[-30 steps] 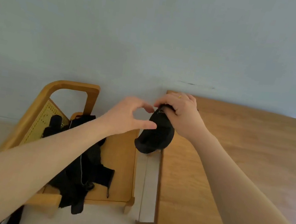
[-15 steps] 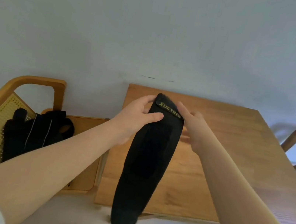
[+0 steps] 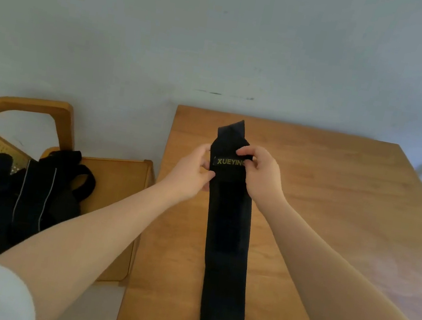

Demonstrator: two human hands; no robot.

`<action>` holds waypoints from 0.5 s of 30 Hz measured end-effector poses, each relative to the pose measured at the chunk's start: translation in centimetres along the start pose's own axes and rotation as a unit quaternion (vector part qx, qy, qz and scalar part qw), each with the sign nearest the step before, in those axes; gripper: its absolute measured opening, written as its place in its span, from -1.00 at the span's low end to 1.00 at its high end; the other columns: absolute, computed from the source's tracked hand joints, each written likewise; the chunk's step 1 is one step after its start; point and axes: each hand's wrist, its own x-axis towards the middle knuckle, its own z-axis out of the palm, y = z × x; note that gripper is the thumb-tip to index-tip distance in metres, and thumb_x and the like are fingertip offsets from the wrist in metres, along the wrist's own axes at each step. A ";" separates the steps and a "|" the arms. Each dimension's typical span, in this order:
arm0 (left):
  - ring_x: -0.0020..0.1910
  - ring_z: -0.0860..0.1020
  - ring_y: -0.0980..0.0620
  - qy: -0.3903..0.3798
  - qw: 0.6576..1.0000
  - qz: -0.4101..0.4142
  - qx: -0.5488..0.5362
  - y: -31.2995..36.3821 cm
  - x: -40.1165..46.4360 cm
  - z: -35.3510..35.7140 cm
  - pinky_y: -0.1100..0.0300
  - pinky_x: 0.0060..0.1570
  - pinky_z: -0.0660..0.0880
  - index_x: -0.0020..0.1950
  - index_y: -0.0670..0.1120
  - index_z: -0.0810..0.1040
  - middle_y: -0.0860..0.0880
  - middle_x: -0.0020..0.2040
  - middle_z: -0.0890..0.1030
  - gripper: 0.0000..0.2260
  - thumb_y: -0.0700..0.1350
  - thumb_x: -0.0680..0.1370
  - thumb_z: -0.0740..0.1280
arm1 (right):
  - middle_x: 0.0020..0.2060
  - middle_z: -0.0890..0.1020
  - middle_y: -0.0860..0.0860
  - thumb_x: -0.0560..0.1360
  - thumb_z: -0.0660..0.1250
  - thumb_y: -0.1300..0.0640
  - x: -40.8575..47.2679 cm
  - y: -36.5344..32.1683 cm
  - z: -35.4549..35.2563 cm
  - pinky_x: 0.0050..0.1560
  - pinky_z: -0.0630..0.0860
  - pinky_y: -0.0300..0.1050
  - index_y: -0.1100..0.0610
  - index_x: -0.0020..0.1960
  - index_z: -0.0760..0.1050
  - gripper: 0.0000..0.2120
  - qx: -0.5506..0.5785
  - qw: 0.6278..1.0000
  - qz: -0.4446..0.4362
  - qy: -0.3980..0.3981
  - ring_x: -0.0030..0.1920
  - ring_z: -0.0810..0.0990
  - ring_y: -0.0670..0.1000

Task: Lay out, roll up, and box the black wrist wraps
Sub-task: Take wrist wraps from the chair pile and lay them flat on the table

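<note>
Head view: both hands, left hand (image 3: 194, 168) and right hand (image 3: 261, 177), pinch the wrist wrap (image 3: 229, 232) beside its label; the strap runs lengthwise back toward the body along the table (image 3: 335, 207).

Bare table (image 3: 335, 207) lies open right of the wrist wrap (image 3: 229, 232); left, a chair (image 3: 117, 186) heaped with black straps (image 3: 26, 199) stands just beside the table edge

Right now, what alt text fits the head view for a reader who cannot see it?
Two bare hands, left hand and right hand, pinch the labelled far end of a long black fabric wrist wrap stretched lengthwise along a square wooden table. Left of it, a wooden cane-backed chair holds a heap of black gear.
</note>
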 end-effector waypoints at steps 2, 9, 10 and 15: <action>-0.09 0.62 0.02 0.025 1.000 -0.008 0.000 -0.2 3.9 -1.0 0.10 -0.02 0.59 0.50 0.01 0.15 -0.05 0.01 0.57 -0.47 -0.21 0.58 0.27 | 0.20 0.49 -0.02 0.59 0.11 0.34 3.6 -0.1 0.3 0.15 0.40 -0.25 0.08 0.21 0.49 -0.69 -0.055 0.998 -0.040 -0.001 0.23 0.46 -0.01; 0.47 0.20 -0.06 0.100 0.979 0.015 0.175 -4.1 15.7 -2.3 0.08 0.40 0.19 0.56 -0.07 -0.02 -0.11 0.52 0.15 -0.36 -0.14 0.59 0.27 | 0.53 -0.24 0.09 0.57 0.25 0.12 13.9 1.9 4.6 0.50 0.00 0.08 -0.03 0.56 -0.06 -0.31 -0.254 0.966 -0.011 -0.045 0.54 -0.13 0.15; 0.51 0.09 -0.06 0.071 0.971 0.033 0.226 -5.3 16.0 -1.9 0.08 0.44 0.10 0.56 -0.09 0.01 -0.10 0.55 0.06 -0.41 -0.13 0.61 0.23 | 0.53 -0.25 0.10 0.58 0.23 0.11 13.8 3.1 5.4 0.50 -0.04 0.08 0.00 0.56 -0.09 -0.31 -0.263 0.963 -0.005 -0.049 0.54 -0.15 0.15; 0.54 -0.11 -0.02 -0.130 0.891 0.112 0.421 -10.1 16.4 0.0 0.09 0.47 -0.12 0.56 -0.04 -0.04 -0.03 0.57 -0.11 -0.47 0.05 0.65 0.07 | 0.55 -0.16 0.00 0.62 0.13 -0.06 11.6 8.9 8.0 0.50 -0.14 -0.03 0.09 0.56 -0.15 -0.33 -0.327 0.920 -0.025 -0.215 0.54 -0.19 0.00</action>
